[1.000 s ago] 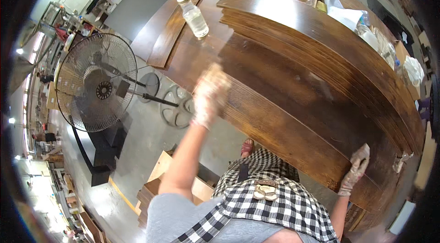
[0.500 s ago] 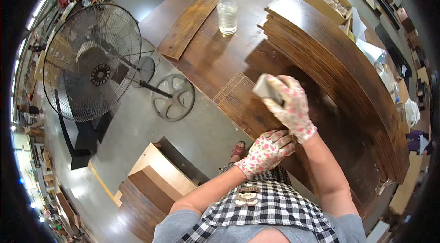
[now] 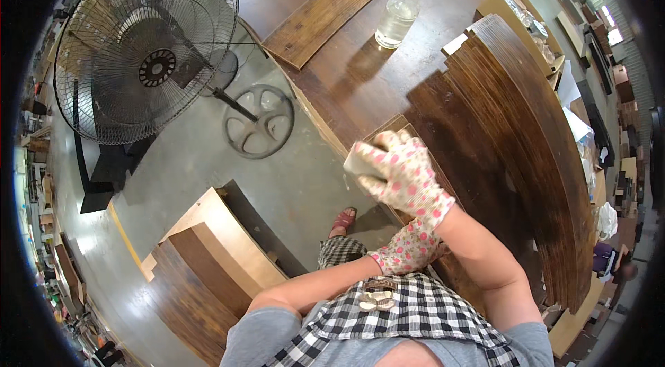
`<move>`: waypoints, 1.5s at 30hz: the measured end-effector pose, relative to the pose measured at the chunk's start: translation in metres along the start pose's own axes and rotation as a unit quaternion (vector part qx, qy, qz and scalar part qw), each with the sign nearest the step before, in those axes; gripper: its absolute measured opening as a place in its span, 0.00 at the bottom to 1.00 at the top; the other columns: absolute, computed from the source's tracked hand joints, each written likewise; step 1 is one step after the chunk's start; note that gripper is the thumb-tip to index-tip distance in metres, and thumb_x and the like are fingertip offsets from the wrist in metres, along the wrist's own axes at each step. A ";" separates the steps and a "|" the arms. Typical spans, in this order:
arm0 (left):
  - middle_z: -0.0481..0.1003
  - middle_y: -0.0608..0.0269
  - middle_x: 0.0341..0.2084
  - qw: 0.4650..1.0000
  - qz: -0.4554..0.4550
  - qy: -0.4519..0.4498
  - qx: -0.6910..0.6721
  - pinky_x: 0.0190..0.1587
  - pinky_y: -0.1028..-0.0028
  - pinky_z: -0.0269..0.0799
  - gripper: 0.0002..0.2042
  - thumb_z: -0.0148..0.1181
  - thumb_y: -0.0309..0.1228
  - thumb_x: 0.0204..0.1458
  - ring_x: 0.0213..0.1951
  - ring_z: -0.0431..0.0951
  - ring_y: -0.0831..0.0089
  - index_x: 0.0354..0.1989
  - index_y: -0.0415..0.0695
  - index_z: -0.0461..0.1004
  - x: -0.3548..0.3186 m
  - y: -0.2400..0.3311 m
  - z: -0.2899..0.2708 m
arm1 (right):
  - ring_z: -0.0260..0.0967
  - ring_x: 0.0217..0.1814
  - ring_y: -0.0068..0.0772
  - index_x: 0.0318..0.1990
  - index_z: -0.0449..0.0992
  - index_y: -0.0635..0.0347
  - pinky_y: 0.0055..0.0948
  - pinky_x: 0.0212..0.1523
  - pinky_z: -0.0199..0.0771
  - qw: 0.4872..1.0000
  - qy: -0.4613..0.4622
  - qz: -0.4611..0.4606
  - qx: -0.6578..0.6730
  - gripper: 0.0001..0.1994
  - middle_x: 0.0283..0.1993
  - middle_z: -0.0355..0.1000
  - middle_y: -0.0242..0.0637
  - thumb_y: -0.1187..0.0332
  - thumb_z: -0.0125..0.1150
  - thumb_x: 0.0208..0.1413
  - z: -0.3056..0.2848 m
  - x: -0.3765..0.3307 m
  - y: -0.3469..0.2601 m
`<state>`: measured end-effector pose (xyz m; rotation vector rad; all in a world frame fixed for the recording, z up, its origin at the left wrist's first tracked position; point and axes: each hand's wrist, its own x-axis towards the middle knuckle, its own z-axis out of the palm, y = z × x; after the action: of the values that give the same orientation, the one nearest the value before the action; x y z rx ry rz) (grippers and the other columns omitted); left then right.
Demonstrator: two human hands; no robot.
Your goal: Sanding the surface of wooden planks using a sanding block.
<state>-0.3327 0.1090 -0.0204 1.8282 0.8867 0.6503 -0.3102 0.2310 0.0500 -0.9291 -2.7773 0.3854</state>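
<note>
My right hand (image 3: 407, 174), in a white glove with pink dots, is closed around a pale grey-white block (image 3: 358, 162), its kind not clear. It holds the block over the far end of a dark brown wooden board (image 3: 397, 123) at the table's left edge. My left hand (image 3: 410, 249), gloved alike, is at the board's near end. My right wrist crosses above it and hides its fingers. Most of the board lies out of sight beneath my hands and right arm.
A lidded glass bottle of clear liquid (image 3: 400, 14) stands on the table beside a loose plank (image 3: 332, 10). Stacked curved boards (image 3: 516, 100) line the right. Left are a pedestal fan (image 3: 149, 48) and more boards (image 3: 183, 284). An open carton (image 3: 509, 10) sits far right.
My right hand has moved left and slightly forward with the block, toward the board's left edge. My left hand is now partly beneath my right wrist. The whole view has shifted and turned.
</note>
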 end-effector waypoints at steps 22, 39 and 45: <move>0.74 0.58 0.52 0.950 0.223 0.118 0.182 0.54 0.61 0.75 0.17 0.58 0.33 0.52 0.54 0.76 0.60 0.51 0.47 0.73 0.011 0.000 -0.001 | 0.72 0.49 0.49 0.52 0.79 0.54 0.44 0.49 0.75 0.973 0.174 0.146 0.045 0.21 0.45 0.73 0.44 0.60 0.70 0.51 -0.005 -0.017 0.081; 0.76 0.61 0.52 0.947 0.295 0.026 0.121 0.53 0.63 0.75 0.16 0.60 0.33 0.51 0.53 0.78 0.62 0.50 0.50 0.77 0.006 -0.016 -0.006 | 0.74 0.50 0.51 0.54 0.78 0.54 0.45 0.51 0.75 0.927 0.146 0.339 0.064 0.26 0.50 0.75 0.48 0.63 0.74 0.43 -0.016 -0.252 0.041; 0.75 0.57 0.52 0.946 0.292 0.024 0.142 0.53 0.61 0.74 0.17 0.57 0.34 0.52 0.53 0.76 0.61 0.50 0.46 0.75 0.009 -0.011 -0.009 | 0.72 0.50 0.50 0.53 0.79 0.51 0.46 0.51 0.74 0.966 0.163 0.195 0.052 0.23 0.49 0.73 0.44 0.62 0.73 0.47 0.001 -0.090 0.066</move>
<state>-0.3370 0.1240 -0.0268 2.3733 0.4726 0.9733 -0.2029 0.2268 0.0207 -1.3765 -2.2547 0.3874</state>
